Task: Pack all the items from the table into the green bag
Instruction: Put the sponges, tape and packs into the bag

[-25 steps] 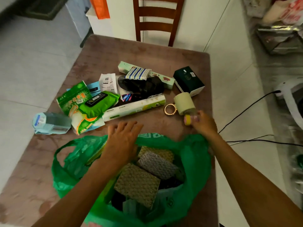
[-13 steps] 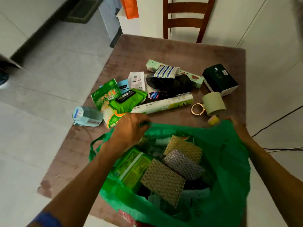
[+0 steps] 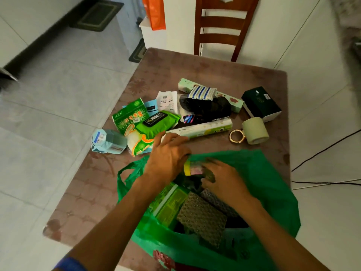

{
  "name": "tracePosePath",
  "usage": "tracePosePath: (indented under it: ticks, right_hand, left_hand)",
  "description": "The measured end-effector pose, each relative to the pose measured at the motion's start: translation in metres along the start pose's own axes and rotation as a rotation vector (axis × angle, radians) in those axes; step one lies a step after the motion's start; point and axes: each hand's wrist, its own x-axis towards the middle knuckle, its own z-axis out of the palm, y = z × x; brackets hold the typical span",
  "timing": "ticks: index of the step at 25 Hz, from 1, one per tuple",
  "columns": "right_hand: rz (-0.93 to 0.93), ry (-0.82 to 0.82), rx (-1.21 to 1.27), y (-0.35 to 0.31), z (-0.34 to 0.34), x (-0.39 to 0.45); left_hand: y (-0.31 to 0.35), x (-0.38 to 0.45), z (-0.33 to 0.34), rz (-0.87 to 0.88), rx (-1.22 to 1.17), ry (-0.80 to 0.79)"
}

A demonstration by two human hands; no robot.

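Note:
The green bag (image 3: pixel 263 184) lies open at the table's near edge. Inside are textured sponges (image 3: pixel 201 218) and a green pack (image 3: pixel 170 204). My right hand (image 3: pixel 226 182) is inside the bag's mouth, closed on a small yellow-and-pink item (image 3: pixel 190 168). My left hand (image 3: pixel 168 155) grips the bag's far rim. Beyond the bag lie a green wipes pack (image 3: pixel 156 122), a green box (image 3: pixel 130 116), a blue-grey pack (image 3: pixel 107 141), a long white box (image 3: pixel 205 128), black cloth (image 3: pixel 205 108), a dark green box (image 3: pixel 259 102), a pale tape roll (image 3: pixel 255 130) and a gold ring (image 3: pixel 236 136).
The brown table (image 3: pixel 195 67) has tiled floor to its left and right. A wooden chair (image 3: pixel 224 26) stands behind its far edge. Black cables (image 3: pixel 322 151) run across the floor on the right. An orange bag (image 3: pixel 155 12) hangs at the back.
My right hand has come from behind the bag's right side into its mouth, carrying the small yellow-and-pink item. My left hand has stayed at the far rim.

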Motion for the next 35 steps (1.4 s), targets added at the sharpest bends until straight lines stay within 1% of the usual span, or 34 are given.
tracePosePath:
  ticks: [2,4,6,7,8,10,11,13,14,16,17,20,21,22,23,24,25,26,27,28,29,30,32,33,34,35]
  right_hand:
    - [-0.064,0.162,0.114,0.001,-0.007,-0.012]
    - [-0.066,0.356,0.226,0.009,-0.028,-0.012]
    - [0.083,0.507,0.251,0.044,-0.047,0.019]
    - [0.207,0.536,0.204,0.070,-0.051,0.043]
    - [0.342,0.510,0.146,0.096,-0.052,0.068]
    - [0.565,0.362,0.060,0.149,-0.039,0.107]
    - [0.628,0.328,0.067,0.166,-0.034,0.121]
    - [0.713,0.294,0.214,0.184,-0.031,0.132]
    - [0.712,0.250,0.264,0.186,-0.032,0.134]
    - [0.688,0.157,0.261,0.175,-0.039,0.133]
    - [0.634,0.181,0.217,0.167,-0.043,0.130]
    - [0.363,0.367,0.170,0.117,-0.058,0.098]
    - [0.264,0.415,0.197,0.091,-0.069,0.079]
    - [0.168,0.419,0.267,0.065,-0.077,0.056]
    - [0.070,0.356,0.347,0.040,-0.083,0.033]
    - [-0.020,0.234,0.423,0.018,-0.084,0.011]
    - [-0.084,0.075,0.463,0.002,-0.077,-0.006]
    - [-0.109,-0.075,0.446,-0.005,-0.063,-0.017]
    - [-0.116,-0.199,0.376,-0.008,-0.045,-0.021]
    - [-0.110,-0.291,0.290,-0.008,-0.026,-0.021]
    - [-0.092,-0.332,0.228,-0.006,-0.008,-0.017]
    - [-0.061,-0.316,0.198,-0.004,0.005,-0.010]
    - [-0.027,-0.138,0.083,-0.001,0.020,0.005]
    - [-0.030,-0.067,-0.004,-0.002,0.024,0.013]
    - [-0.023,-0.042,-0.044,-0.005,0.027,0.019]
    - [-0.014,-0.060,-0.042,-0.007,0.029,0.023]
  left_hand:
    - [0.003,-0.006,0.010,0.034,0.063,0.038]
    - [0.003,-0.007,0.020,0.024,0.051,0.051]
    - [0.003,-0.005,0.026,0.000,0.030,0.048]
    - [0.002,-0.005,0.028,-0.013,0.021,0.037]
    - [0.002,-0.005,0.031,-0.023,0.011,0.031]
    - [0.000,-0.007,0.032,-0.038,0.003,0.028]
    - [-0.002,-0.008,0.032,-0.043,0.001,0.021]
    - [-0.006,-0.009,0.035,-0.045,0.006,0.002]
    - [-0.008,-0.010,0.037,-0.057,0.017,0.000]
    - [-0.008,-0.010,0.042,-0.077,0.047,-0.015]
    - [-0.007,-0.009,0.044,-0.083,0.050,-0.022]
    - [-0.005,-0.009,0.041,-0.093,0.038,-0.017]
    - [-0.005,-0.008,0.039,-0.095,0.041,-0.019]
    - [-0.006,-0.008,0.035,-0.103,0.044,-0.021]
    - [-0.007,-0.008,0.033,-0.110,0.045,-0.016]
    - [-0.009,-0.009,0.033,-0.109,0.051,-0.015]
    - [-0.012,-0.012,0.032,-0.110,0.064,-0.025]
    - [-0.016,-0.015,0.032,-0.116,0.080,-0.049]
    - [-0.021,-0.018,0.033,-0.132,0.094,-0.075]
    - [-0.026,-0.020,0.034,-0.161,0.109,-0.090]
    - [-0.031,-0.024,0.033,-0.190,0.115,-0.092]
    - [-0.037,-0.027,0.032,-0.218,0.097,-0.100]
    - [-0.047,-0.029,0.028,-0.286,-0.038,-0.088]
    - [-0.052,-0.031,0.025,-0.327,-0.134,-0.053]
    - [-0.057,-0.032,0.022,-0.355,-0.208,-0.008]
    - [-0.063,-0.031,0.022,-0.376,-0.233,0.025]
